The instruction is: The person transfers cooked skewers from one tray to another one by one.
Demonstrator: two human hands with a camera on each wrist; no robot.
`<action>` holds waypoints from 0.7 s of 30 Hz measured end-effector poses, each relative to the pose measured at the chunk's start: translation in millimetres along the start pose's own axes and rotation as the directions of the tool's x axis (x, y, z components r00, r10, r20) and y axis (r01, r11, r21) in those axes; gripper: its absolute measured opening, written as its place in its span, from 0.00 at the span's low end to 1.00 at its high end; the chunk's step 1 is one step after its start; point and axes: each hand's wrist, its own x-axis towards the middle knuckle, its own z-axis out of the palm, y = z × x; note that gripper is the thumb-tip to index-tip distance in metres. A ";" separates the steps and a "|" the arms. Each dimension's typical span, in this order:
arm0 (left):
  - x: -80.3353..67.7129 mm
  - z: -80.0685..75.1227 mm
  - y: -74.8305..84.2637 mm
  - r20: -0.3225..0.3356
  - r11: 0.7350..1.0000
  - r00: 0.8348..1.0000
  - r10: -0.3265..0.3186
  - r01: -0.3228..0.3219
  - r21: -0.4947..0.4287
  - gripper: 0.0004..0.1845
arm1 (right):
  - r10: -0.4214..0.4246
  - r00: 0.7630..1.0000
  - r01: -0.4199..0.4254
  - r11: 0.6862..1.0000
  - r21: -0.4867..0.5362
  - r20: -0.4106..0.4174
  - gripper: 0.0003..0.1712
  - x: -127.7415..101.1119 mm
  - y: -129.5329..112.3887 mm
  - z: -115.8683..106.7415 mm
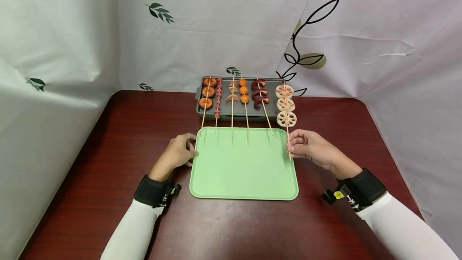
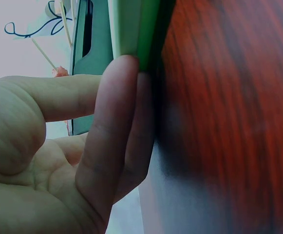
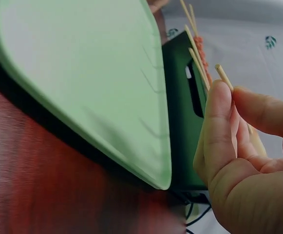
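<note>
My left hand (image 1: pixel 175 152) holds the left edge of a light green tray (image 1: pixel 243 167), its fingertips against the rim; part of the grip is hidden under that hand. By the tray's right edge, my right hand (image 1: pixel 313 148) pinches the bare stick end of a lotus root skewer (image 1: pixel 286 104) between thumb and fingers. Three lotus slices on it reach up over the right end of a dark grill pan (image 1: pixel 272 87). In the right wrist view the stick's tip (image 3: pixel 224 76) pokes out above the pinching fingers, close to the tray's corner.
Across the pan lie skewers of brown round slices (image 1: pixel 205 103), small pink pieces (image 1: pixel 218 95), pale curved slices (image 1: pixel 232 98), orange balls (image 1: pixel 244 98) and octopus tentacles (image 1: pixel 260 92). Their stick ends jut over the tray's far edge. Behind the dark red table (image 1: pixel 231 228) hangs white cloth (image 1: pixel 216 19).
</note>
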 end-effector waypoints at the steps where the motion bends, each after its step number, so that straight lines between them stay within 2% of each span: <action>1: -0.2 -0.2 0.0 0.001 1.000 1.000 0.000 0.000 0.000 0.29 | 0.007 1.000 -0.007 1.000 -0.013 -0.001 0.12 -1.1 0.8 1.4; 9: 0.3 -0.3 0.3 0.008 1.000 1.000 -0.003 0.003 0.000 0.30 | 0.070 0.997 -0.071 0.992 -0.100 -0.009 0.14 -13.1 5.7 8.6; 21: -0.9 -1.7 1.7 -0.001 1.000 1.000 -0.005 0.005 -0.002 0.30 | 0.076 0.997 -0.070 0.983 -0.172 0.028 0.16 -27.3 16.7 19.4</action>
